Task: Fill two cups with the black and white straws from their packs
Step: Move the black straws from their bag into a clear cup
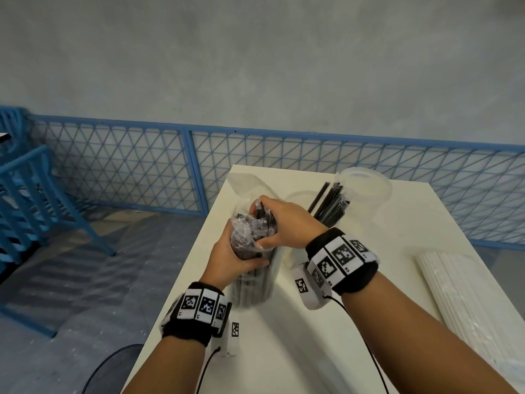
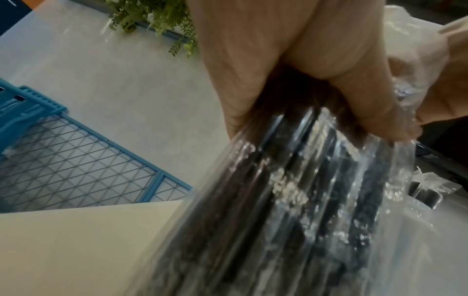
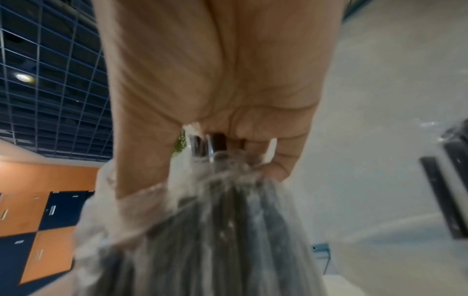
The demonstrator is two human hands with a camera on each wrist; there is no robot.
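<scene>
A clear plastic pack of black straws stands on end on the white table. My left hand grips the pack around its upper part. My right hand reaches over the top and pinches black straws and crumpled wrap at the pack's open end. The left wrist view shows the blurred pack under my fingers. Behind stands a clear cup with several black straws leaning in it. A second clear cup stands just left of it, mostly hidden by my right hand.
A pack of white straws lies along the table's right side. A blue mesh fence runs behind the table, and a blue chair stands on the floor at the left. The table's left edge is close to my left wrist.
</scene>
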